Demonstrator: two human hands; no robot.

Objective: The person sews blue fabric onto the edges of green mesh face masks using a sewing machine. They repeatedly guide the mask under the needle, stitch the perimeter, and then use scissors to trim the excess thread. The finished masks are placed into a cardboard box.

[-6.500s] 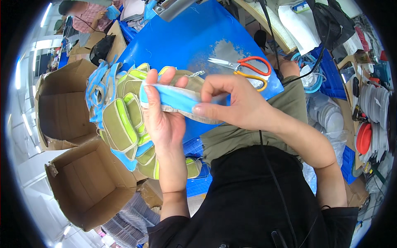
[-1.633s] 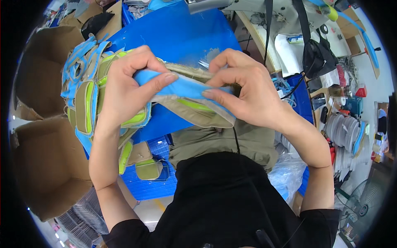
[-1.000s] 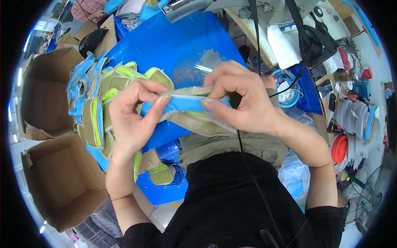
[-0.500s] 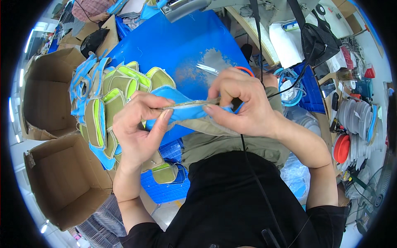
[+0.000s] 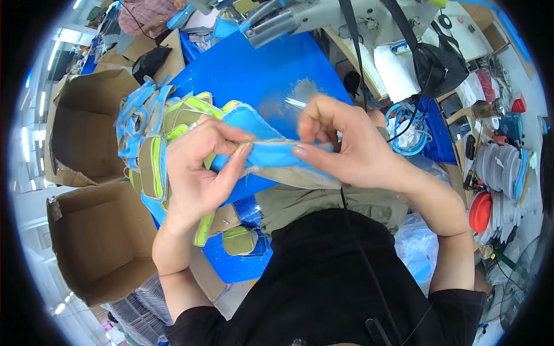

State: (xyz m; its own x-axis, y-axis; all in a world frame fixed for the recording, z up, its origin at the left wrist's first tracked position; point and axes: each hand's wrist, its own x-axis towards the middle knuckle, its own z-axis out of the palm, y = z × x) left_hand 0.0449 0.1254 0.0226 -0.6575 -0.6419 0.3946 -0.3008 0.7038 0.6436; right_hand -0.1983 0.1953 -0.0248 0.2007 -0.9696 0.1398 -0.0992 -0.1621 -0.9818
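A blue and beige fabric piece (image 5: 271, 157) is stretched between my hands above my lap, its seamed edge running across the top. My left hand (image 5: 202, 164) pinches one end of that edge between thumb and fingers. At the other end, my right hand (image 5: 340, 141) is closed with thumb and fingertips on the fabric, its fingers slightly blurred. Just beyond the right hand, scissor blades (image 5: 295, 102) lie on the blue table (image 5: 248, 69); their handles are hidden by the hand. Left of my left hand is a pile of olive, lime and blue sewn pieces (image 5: 153, 167).
Two open cardboard boxes (image 5: 104, 230) stand at the left. A sewing machine (image 5: 306, 20) overhangs the table's far side, with dark straps and a black pouch (image 5: 440, 66) hanging nearby. Blue bins and stacked grey discs (image 5: 503, 170) are on the right. Another person's sleeve (image 5: 147, 17) shows far left.
The view has shifted, bringing more of the sewing machine in. Both hands still hold the fabric, and its blue and beige faces now show more. The red scissor handle has become hidden.
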